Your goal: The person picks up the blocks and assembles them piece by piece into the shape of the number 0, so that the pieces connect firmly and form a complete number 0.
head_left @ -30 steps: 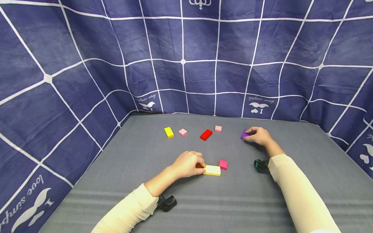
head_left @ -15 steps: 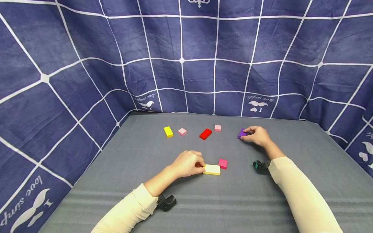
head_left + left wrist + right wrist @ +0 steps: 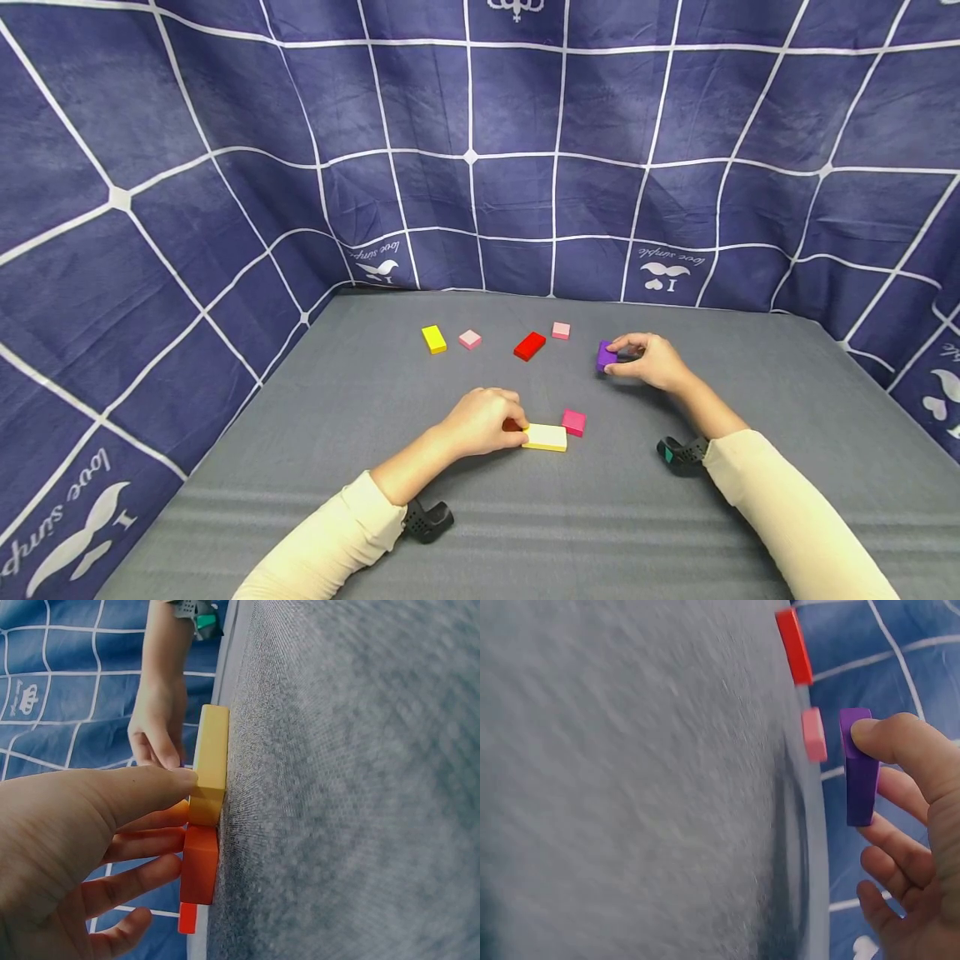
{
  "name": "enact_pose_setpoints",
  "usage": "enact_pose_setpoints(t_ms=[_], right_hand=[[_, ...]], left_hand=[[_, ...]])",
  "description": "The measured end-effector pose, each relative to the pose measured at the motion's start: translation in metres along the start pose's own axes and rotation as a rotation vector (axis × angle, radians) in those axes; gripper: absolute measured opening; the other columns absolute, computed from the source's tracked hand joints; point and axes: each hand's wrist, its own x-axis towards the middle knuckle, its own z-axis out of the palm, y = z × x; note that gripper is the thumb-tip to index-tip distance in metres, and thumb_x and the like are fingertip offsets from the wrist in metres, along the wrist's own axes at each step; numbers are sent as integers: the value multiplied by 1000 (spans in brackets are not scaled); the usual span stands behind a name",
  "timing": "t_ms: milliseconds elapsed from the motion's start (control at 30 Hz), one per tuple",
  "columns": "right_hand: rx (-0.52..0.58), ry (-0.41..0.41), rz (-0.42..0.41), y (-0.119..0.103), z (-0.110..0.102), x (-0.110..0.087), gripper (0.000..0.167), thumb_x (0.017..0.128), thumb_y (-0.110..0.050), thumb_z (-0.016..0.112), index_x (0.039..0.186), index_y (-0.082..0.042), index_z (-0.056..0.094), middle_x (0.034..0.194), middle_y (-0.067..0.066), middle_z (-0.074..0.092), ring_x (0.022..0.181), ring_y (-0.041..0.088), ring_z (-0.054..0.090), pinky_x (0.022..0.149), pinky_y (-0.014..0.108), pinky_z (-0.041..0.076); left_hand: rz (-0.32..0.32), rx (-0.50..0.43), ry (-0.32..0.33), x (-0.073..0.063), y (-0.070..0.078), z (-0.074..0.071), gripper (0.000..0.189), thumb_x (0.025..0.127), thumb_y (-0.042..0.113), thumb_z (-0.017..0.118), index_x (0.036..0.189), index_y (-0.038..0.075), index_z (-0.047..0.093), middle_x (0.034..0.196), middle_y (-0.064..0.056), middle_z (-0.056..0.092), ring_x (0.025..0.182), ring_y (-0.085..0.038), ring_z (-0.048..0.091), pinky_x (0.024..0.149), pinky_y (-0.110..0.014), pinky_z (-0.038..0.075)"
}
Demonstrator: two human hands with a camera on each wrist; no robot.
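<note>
My left hand [image 3: 483,423] rests at the left end of a pale yellow block [image 3: 545,437] lying flat on the table, thumb and fingers gripping it. In the left wrist view an orange block [image 3: 199,862] sits end to end with that yellow block, by my fingers; the head view mostly hides it behind the hand. A crimson square block [image 3: 573,422] lies by the yellow block's far right corner. Farther back on the right, my right hand [image 3: 648,362] pinches a purple block [image 3: 607,357] between thumb and fingers. The right wrist view has this block raised above the grey surface.
Along the back of the grey table [image 3: 337,417] lie a bright yellow block [image 3: 433,339], a pink block [image 3: 470,339], a red block [image 3: 529,346] and a second pink block [image 3: 561,331]. A blue gridded cloth [image 3: 517,200] hangs behind and on the left.
My right hand has lifted the purple block and brought it left and somewhat nearer. My left hand stays in place on the yellow block.
</note>
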Motion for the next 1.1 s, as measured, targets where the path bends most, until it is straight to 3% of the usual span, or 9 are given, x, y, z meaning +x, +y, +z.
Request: enact_pose_setpoints(t_ms=[200, 333, 567, 800, 1100], right_hand=[[44, -26, -108, -13, 8, -7, 33, 71, -15, 87, 100, -3, 74, 108, 16, 68, 94, 29, 59, 84, 42, 49], [72, -43, -155, -19, 14, -10, 33, 70, -11, 88, 98, -3, 75, 108, 14, 69, 97, 26, 60, 86, 37, 51], [78, -78, -181, -26, 24, -16, 33, 68, -12, 88, 98, -5, 76, 108, 12, 69, 100, 24, 60, 85, 24, 49], [63, -114, -183, -29, 31, -20, 34, 67, -17, 90, 97, -8, 77, 108, 8, 69, 93, 23, 61, 84, 35, 50], [66, -142, -221, -35, 39, -23, 34, 66, -18, 89, 97, -9, 77, 107, 7, 70, 90, 21, 60, 78, 35, 50]], left_hand=[[-7, 4, 2, 0, 0, 0, 8, 80, 23, 80, 86, 18, 78, 75, 8, 61, 63, -4, 48, 59, -22, 36], [-10, 10, 4, -1, 0, 0, 8, 80, 23, 80, 85, 18, 78, 75, 8, 61, 63, -4, 47, 59, -23, 35], [-12, 15, 0, 0, 1, 0, 8, 80, 24, 80, 85, 18, 78, 74, 10, 59, 62, -3, 47, 60, -23, 36], [-9, 7, 1, 0, 1, 0, 9, 80, 24, 80, 86, 17, 78, 74, 10, 59, 61, -3, 46, 58, -21, 35], [-7, -3, 0, 0, 0, 0, 9, 81, 23, 79, 87, 17, 79, 75, 8, 62, 62, -4, 47, 57, -20, 36]])
